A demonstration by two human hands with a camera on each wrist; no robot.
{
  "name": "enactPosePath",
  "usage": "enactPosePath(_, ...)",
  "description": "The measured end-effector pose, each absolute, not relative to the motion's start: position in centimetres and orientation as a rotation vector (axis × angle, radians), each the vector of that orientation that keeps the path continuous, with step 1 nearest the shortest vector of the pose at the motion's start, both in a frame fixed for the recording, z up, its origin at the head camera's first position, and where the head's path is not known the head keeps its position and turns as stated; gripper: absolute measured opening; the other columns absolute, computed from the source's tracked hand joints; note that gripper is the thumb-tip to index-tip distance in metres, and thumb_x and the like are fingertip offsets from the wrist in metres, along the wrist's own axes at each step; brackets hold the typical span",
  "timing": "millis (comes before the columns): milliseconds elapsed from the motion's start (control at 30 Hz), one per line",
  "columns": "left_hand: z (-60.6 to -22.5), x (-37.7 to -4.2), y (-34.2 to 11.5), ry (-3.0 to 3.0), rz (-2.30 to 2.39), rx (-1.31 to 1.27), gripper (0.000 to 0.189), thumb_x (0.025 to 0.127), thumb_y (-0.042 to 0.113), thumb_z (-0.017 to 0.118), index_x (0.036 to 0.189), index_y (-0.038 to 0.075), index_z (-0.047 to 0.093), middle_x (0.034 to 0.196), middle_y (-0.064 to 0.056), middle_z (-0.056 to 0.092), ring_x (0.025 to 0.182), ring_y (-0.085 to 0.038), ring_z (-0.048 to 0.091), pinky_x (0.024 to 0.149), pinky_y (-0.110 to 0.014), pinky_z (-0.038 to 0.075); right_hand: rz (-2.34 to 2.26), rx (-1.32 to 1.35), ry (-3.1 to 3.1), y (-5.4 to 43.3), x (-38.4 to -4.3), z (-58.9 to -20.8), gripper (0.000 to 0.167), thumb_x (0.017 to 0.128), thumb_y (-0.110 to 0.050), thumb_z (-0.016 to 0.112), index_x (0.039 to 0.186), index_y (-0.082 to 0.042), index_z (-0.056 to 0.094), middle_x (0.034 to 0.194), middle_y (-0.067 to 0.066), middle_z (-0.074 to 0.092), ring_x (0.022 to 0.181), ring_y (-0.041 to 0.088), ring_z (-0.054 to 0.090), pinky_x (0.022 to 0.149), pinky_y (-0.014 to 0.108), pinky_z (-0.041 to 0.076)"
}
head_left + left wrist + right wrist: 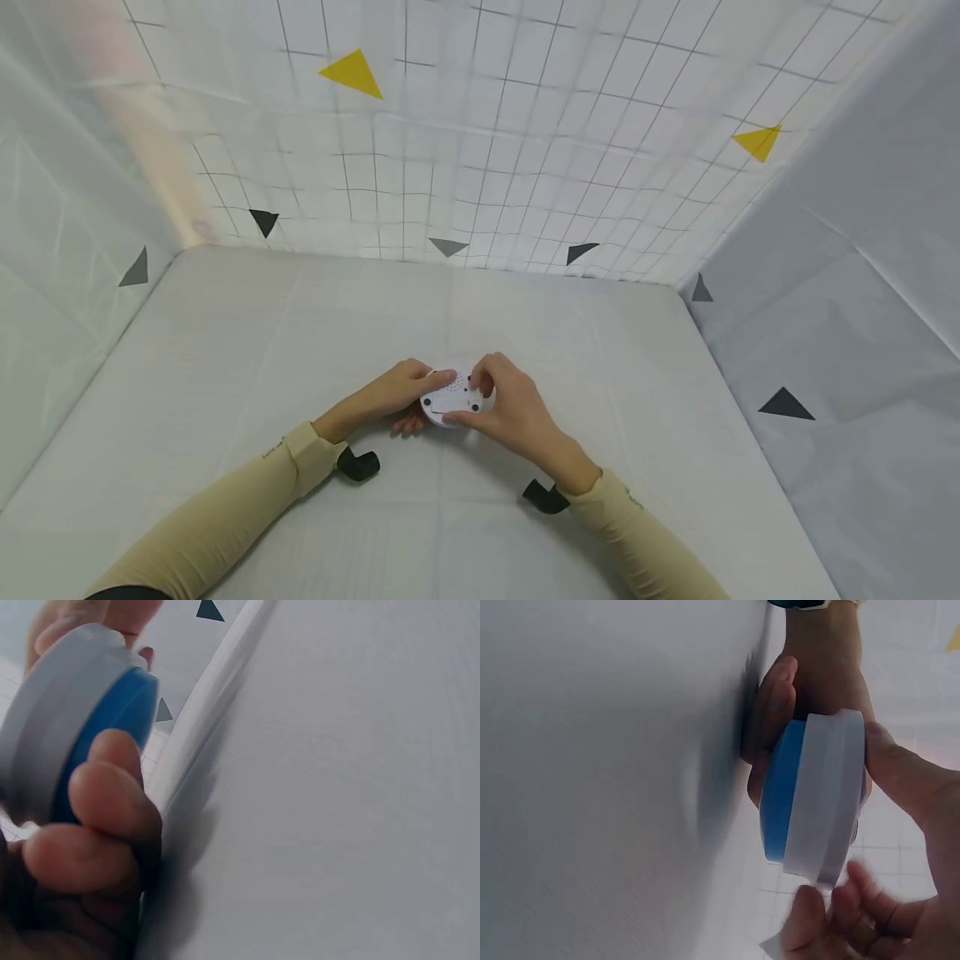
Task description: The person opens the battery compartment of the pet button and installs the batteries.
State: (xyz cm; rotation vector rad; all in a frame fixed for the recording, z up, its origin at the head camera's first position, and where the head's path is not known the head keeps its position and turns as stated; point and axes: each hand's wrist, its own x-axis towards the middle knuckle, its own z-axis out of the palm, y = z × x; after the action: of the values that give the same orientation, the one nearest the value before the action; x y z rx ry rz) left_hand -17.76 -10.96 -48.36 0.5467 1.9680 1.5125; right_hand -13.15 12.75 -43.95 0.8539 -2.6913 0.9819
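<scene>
Both hands hold a round white device with a blue face (453, 398) just above the table. Its white back is turned up and shows a cluster of small holes, dark round feet and a rectangular cover outline. My left hand (393, 393) grips its left side, thumb across the back and fingers underneath. With thumb and curled fingers, my right hand (517, 411) holds its right edge. In the left wrist view, left fingertips (112, 787) rest against the blue face (124, 709). In the right wrist view the device (829, 787) stands edge-on between the hands.
A white-covered table (360, 317) lies under the hands. Behind it hangs a white grid-lined sheet (450, 125) with yellow, grey and black triangles. Grey-white sheets (862, 317) close the sides. Black curved mounts (358, 465) stick out from both wrists.
</scene>
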Motion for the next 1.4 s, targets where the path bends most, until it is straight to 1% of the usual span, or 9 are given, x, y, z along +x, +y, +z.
enactPosePath(133,-48.3,-17.7,-11.0,1.977,1.508,0.541,0.06,0.109,0.056,0.05,0.086,0.005,0.071,0.054,-0.01,0.063,0.036,-0.016,0.05,0.035,-0.028,0.043,1.146,0.78,-2.851,13.0,-13.5,-43.9,0.07,0.078,-0.043,0.095,0.123,-0.007,0.055,0.099,0.0,0.061,0.088,0.015,0.061,0.069,0.024,0.051)
enactPosePath(233,-48.3,-17.7,-11.0,1.985,1.5,0.545,0.06,0.109,0.057,0.05,0.086,0.005,0.07,0.055,-0.01,0.063,0.036,-0.016,0.051,0.035,-0.027,0.043,1.259,0.792,-2.957,13.3,-13.8,-44.1,0.069,0.084,-0.045,0.09,0.132,-0.009,0.056,0.098,-0.001,0.067,0.086,0.013,0.064,0.068,0.025,0.053)
enactPosePath(400,-48.3,-17.8,-11.0,1.986,1.494,0.554,0.062,0.108,0.059,0.05,0.084,0.005,0.069,0.054,-0.009,0.063,0.036,-0.015,0.051,0.035,-0.027,0.043,1.374,0.853,-3.063,13.5,-14.3,-44.8,0.051,0.091,-0.048,0.082,0.124,-0.014,0.062,0.089,-0.004,0.068,0.076,0.011,0.063,0.066,0.026,0.052)
enactPosePath(500,-48.3,-17.9,-11.0,1.979,1.502,0.565,0.062,0.108,0.058,0.051,0.083,0.005,0.069,0.054,-0.009,0.063,0.036,-0.015,0.052,0.035,-0.027,0.043,1.452,0.859,-3.082,13.5,-14.5,-45.1,0.049,0.093,-0.047,0.08,0.126,-0.016,0.06,0.086,-0.004,0.069,0.071,0.012,0.065,0.065,0.027,0.054)
enactPosePath(700,-48.1,-17.8,-11.0,1.979,1.504,0.57,0.059,0.108,0.057,0.052,0.085,0.005,0.07,0.054,-0.009,0.063,0.036,-0.015,0.052,0.035,-0.027,0.043,1.525,0.861,-3.092,13.4,-14.6,-45.4,0.051,0.096,-0.044,0.078,0.13,-0.012,0.057,0.082,-0.001,0.069,0.065,0.014,0.066,0.06,0.03,0.056)
enactPosePath(800,-48.3,-17.8,-11.0,1.98,1.505,0.568,0.057,0.108,0.056,0.053,0.087,0.006,0.07,0.054,-0.008,0.063,0.036,-0.015,0.052,0.036,-0.027,0.044,1.576,0.84,-3.088,13.4,-14.5,-45.5,0.053,0.096,-0.044,0.078,0.133,-0.012,0.056,0.085,0.001,0.069,0.064,0.015,0.067,0.059,0.031,0.057)
enactPosePath(1000,-48.5,-17.9,-10.9,1.954,1.549,0.596,0.055,0.109,0.054,0.052,0.094,0.005,0.072,0.056,-0.009,0.062,0.037,-0.017,0.051,0.037,-0.027,0.043,1.724,0.801,-3.059,13.7,-14.5,-45.4,0.044,0.098,-0.039,0.076,0.131,-0.016,0.058,0.094,0.003,0.072,0.071,0.02,0.072,0.066,0.035,0.062)
enactPosePath(1233,-48.3,-18.2,-11.1,1.944,1.576,0.508,0.061,0.107,0.064,0.045,0.112,0.011,0.073,0.062,-0.011,0.066,0.042,-0.018,0.055,0.042,-0.027,0.046,1.901,0.778,-3.03,14.1,-14.9,-45.1,0.042,0.102,-0.038,0.072,0.131,-0.012,0.057,0.101,0.007,0.075,0.077,0.025,0.078,0.075,0.035,0.064)
enactPosePath(1400,-48.2,-18.2,-11.2,1.9,1.661,0.486,0.068,0.109,0.065,0.038,0.109,0.006,0.073,0.064,-0.012,0.067,0.045,-0.02,0.058,0.046,-0.029,0.05,2.05,0.729,-2.97,14.2,-15.0,-45.0,0.045,0.102,-0.029,0.073,0.136,-0.009,0.053,0.114,0.01,0.073,0.084,0.027,0.079,0.081,0.035,0.065)
